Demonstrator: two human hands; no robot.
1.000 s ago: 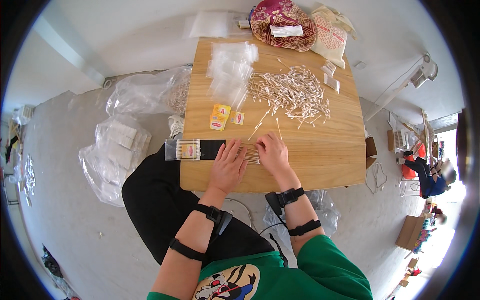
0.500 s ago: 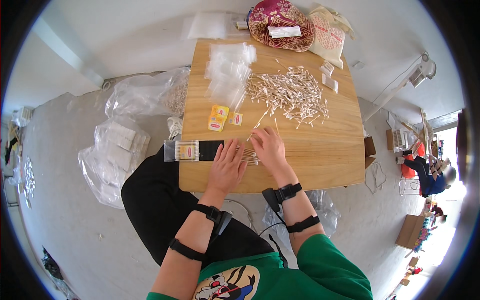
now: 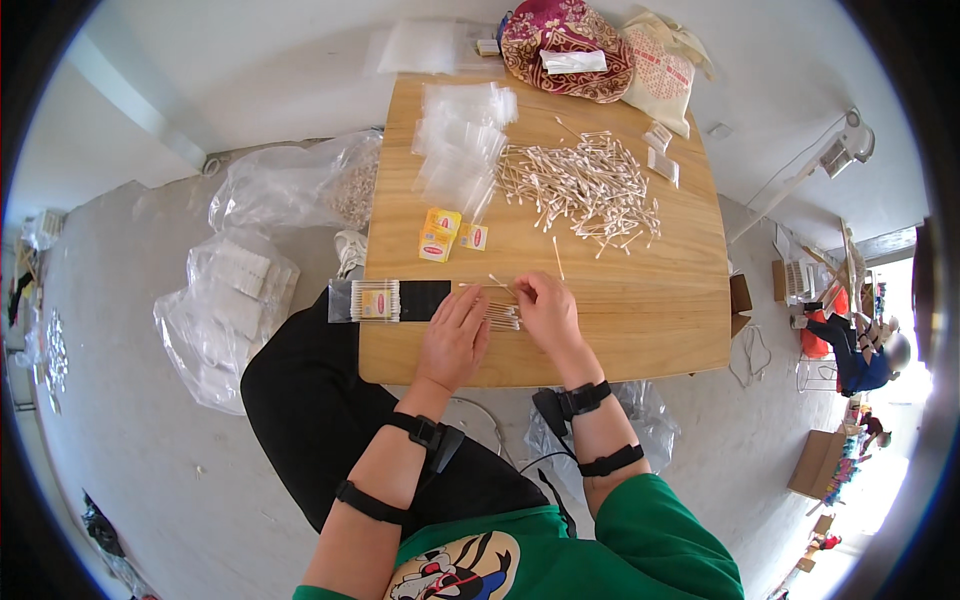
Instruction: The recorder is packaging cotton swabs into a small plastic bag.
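Left hand [image 3: 454, 337] palm-down, right hand [image 3: 548, 314] (curled) pinching

wht wall [image 3: 290, 70], gry flr [image 3: 180, 470], wd tbl [image 3: 650, 320]

The swabs [image 3: 588, 188] look matt, the wooden tabletop [image 3: 650, 310] smooth.

From the right hand [image 3: 547, 315], bare tabletop [image 3: 655, 310] affords passage at 3 to 4 o'clock. The cotton-swab pile [image 3: 585, 185] obstructs 12 to 2 o'clock, a loose swab [image 3: 559, 260] lying nearer at 12; the left hand [image 3: 453, 340] blocks 9 o'clock, yellow cards [image 3: 438, 237] 10.
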